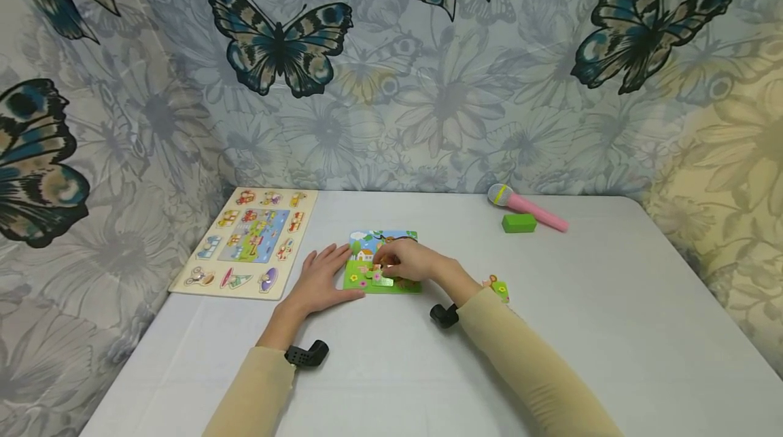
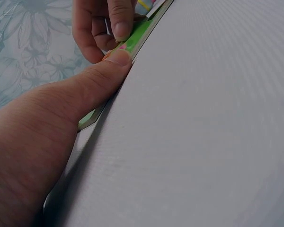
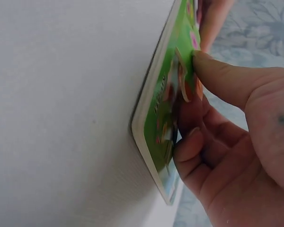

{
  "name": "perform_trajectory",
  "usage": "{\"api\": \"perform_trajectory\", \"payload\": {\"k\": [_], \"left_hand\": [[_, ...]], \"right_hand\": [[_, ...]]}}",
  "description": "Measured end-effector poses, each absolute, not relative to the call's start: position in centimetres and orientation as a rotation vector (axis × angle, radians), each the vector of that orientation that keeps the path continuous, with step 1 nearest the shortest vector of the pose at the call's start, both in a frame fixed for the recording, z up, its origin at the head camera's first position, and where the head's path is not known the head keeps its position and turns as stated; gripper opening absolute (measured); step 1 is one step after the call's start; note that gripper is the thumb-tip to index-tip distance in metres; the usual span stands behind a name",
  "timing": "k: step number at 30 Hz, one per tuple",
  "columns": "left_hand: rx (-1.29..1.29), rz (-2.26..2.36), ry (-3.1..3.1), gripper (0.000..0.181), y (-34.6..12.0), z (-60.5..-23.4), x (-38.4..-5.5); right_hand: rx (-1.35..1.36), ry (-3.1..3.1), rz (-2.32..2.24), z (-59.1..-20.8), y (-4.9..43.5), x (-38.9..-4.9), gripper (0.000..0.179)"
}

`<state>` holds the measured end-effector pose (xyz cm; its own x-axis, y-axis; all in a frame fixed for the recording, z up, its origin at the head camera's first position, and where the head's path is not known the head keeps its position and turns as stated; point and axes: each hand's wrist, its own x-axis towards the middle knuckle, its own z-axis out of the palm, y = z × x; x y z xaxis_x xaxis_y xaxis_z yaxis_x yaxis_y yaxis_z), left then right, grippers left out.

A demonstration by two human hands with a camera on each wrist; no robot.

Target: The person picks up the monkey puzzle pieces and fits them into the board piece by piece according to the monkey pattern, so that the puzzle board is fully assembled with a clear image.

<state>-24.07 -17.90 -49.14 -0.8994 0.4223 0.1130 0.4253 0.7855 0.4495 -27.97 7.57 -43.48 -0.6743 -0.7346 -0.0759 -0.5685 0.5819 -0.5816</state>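
Observation:
A small picture puzzle board (image 1: 357,275) with a green meadow and blue sky lies flat on the table. My left hand (image 1: 321,282) rests at its left side, fingers spread, the thumb (image 2: 102,78) along the near edge. Over the middle of the board, my right hand (image 1: 412,259) pinches a thin puzzle piece (image 3: 181,78) between thumb and fingers. That piece stands tilted against the board in the right wrist view; its picture is mostly hidden by the fingers. Beside the right forearm lies another loose puzzle piece (image 1: 500,289), green with a yellow flower, partly covered by the sleeve.
A large wooden puzzle board (image 1: 208,281) with several picture pieces lies at the left. Toward the back right are a pink toy microphone (image 1: 538,213) and a green block (image 1: 518,223). The white table (image 1: 379,369) meets a butterfly-patterned wall covering behind.

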Motion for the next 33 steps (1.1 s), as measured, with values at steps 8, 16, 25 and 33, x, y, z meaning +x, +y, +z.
{"api": "perform_trajectory", "payload": {"k": [8,16,25,33], "left_hand": [[-0.704,-0.738,-2.961,0.098,-17.9,-49.1,-24.1],[-0.708,-0.732,-2.965,0.098,-17.8,-49.0,-24.1],[-0.705,-0.739,-2.967,0.097,-17.7,-48.8,-24.0],[-0.7,-0.748,-2.969,0.097,-17.7,-48.7,-23.9]], "right_hand": [[-1.077,2.532,-0.701,-43.9,7.3,-27.8,0.019],[-1.099,2.557,-0.691,-43.7,6.7,-27.2,0.015],[-1.131,2.548,-0.711,-43.6,6.4,-26.6,0.014],[-1.089,2.548,-0.718,-43.9,6.4,-26.8,0.016]]}}
